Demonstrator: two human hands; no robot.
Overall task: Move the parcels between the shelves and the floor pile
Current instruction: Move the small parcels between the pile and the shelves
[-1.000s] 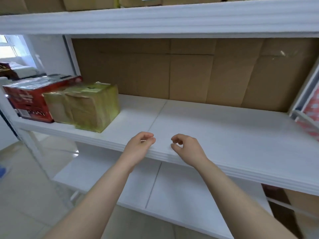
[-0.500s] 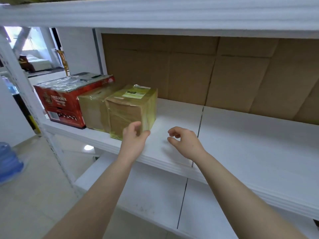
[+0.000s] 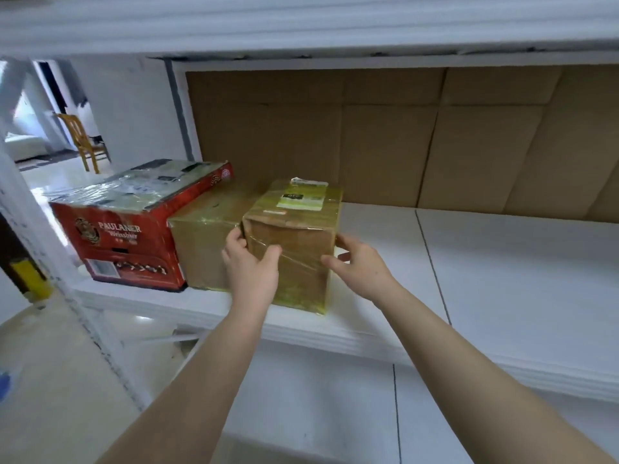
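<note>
A brown parcel [image 3: 303,226] wrapped in yellowish tape, with a white-green label on top, stands near the front edge of the white middle shelf [image 3: 502,262]. My left hand [image 3: 249,266] grips its front left corner: the fingers reach into the gap beside it and the thumb lies on the front face. My right hand [image 3: 361,266] holds the front right corner, fingers along the right side. A second taped brown parcel [image 3: 204,236] stands against its left side, and a red beer carton [image 3: 124,236] stands left of that.
Flat cardboard [image 3: 435,135] lines the back of the shelf. A lower white shelf [image 3: 318,413] runs beneath, and another shelf board [image 3: 301,25] sits close overhead. A white upright post [image 3: 50,262] stands at the left. A wooden chair [image 3: 83,142] is far behind.
My view has swung left toward the parcels. Both hands have reached forward from the shelf edge and taken hold of the labelled parcel's front corners.
</note>
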